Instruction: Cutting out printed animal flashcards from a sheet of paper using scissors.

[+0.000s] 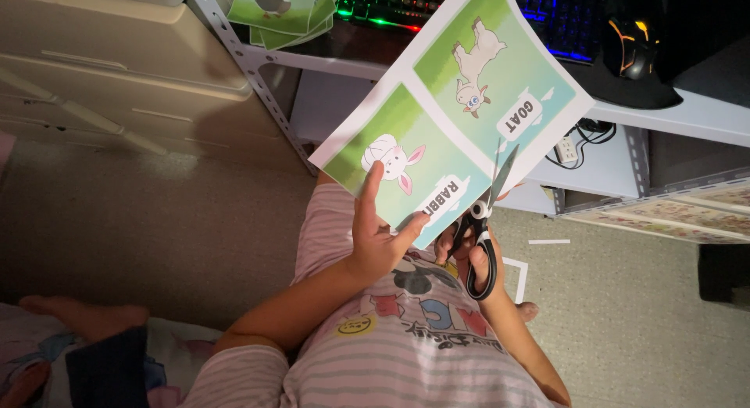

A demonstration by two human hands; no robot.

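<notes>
Left hand [379, 240] pinches the picture sheet [453, 111] at its 7 o'clock corner, sheet held mid-air above the lap. Right hand [476, 260] is closed through the scissors [484, 213], blades parted at the 5 o'clock edge. Best to keep the paper taut and cut along the white margin.

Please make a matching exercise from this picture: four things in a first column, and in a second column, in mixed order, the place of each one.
Things:
1. scissors
2. paper sheet with animal pictures
3. stack of green cards
4. computer mouse

Places:
A. on the shelf at the upper left, beside the lit keyboard
B. in the right hand, blades at the sheet's edge
C. on the shelf at the upper right
D. held up by the left hand

Pairs: 1-B, 2-D, 3-A, 4-C
</notes>
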